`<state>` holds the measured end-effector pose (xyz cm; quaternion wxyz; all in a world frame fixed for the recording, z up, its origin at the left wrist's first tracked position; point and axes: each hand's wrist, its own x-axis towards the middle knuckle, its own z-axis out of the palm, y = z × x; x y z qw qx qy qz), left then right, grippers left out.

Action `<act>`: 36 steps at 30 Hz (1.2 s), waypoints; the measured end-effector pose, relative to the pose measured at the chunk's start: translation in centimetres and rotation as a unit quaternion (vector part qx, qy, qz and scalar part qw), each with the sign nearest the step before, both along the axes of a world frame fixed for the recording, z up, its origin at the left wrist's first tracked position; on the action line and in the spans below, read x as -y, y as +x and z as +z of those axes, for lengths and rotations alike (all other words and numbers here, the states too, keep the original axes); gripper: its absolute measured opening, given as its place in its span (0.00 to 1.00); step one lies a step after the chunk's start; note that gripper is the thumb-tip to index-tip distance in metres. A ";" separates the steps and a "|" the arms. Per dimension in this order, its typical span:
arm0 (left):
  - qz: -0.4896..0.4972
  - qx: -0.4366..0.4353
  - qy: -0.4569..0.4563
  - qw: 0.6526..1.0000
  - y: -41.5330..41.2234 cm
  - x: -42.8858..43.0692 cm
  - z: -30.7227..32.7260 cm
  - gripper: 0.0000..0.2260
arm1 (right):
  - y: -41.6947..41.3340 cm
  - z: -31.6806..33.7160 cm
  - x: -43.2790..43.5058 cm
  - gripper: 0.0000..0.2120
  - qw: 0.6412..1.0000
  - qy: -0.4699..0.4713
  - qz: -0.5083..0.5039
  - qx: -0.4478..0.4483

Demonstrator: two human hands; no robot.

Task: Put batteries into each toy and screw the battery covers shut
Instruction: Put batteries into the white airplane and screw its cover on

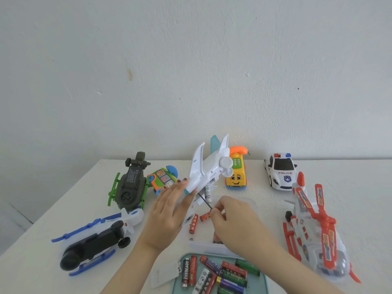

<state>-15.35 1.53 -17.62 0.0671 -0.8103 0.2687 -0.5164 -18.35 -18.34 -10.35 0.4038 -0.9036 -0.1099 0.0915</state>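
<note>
White plastic toy airplane (203,172): tilted over desk (63,209) centre, braced by flat-fingered left hand (169,209). Thin dark screwdriver (204,200): pinched by right hand (231,217), tip at underside. Cover-screw step judged; tip alignment required next.

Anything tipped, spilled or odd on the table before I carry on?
The green helicopter and the blue helicopter lie belly-up. Two red batteries lie loose on the table, outside the tray. The right hand grips the screwdriver at the plane; no damage shows.
</note>
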 end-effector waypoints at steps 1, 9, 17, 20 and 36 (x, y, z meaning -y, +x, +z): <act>0.001 0.001 0.002 1.000 0.0 -0.1 0.0 0.34 | 0.0 0.0 0.0 0.10 1.000 0.002 -0.002 -0.003; 0.041 -0.014 0.005 0.999 -0.1 -1.3 -0.9 0.45 | -0.2 0.4 0.9 0.08 0.998 0.042 0.001 -0.035; 0.009 0.007 0.022 1.000 0.2 -1.2 -1.0 0.24 | -0.2 0.8 0.4 0.08 0.992 0.104 -0.013 -0.070; 0.013 0.009 0.028 0.999 0.1 -1.3 -0.8 0.29 | 0.1 0.5 0.3 0.09 0.991 0.110 -0.025 -0.072; -0.061 -0.109 -0.261 0.957 -0.2 0.4 1.5 0.27 | 1.1 0.6 2.2 0.06 0.986 0.063 -0.029 0.150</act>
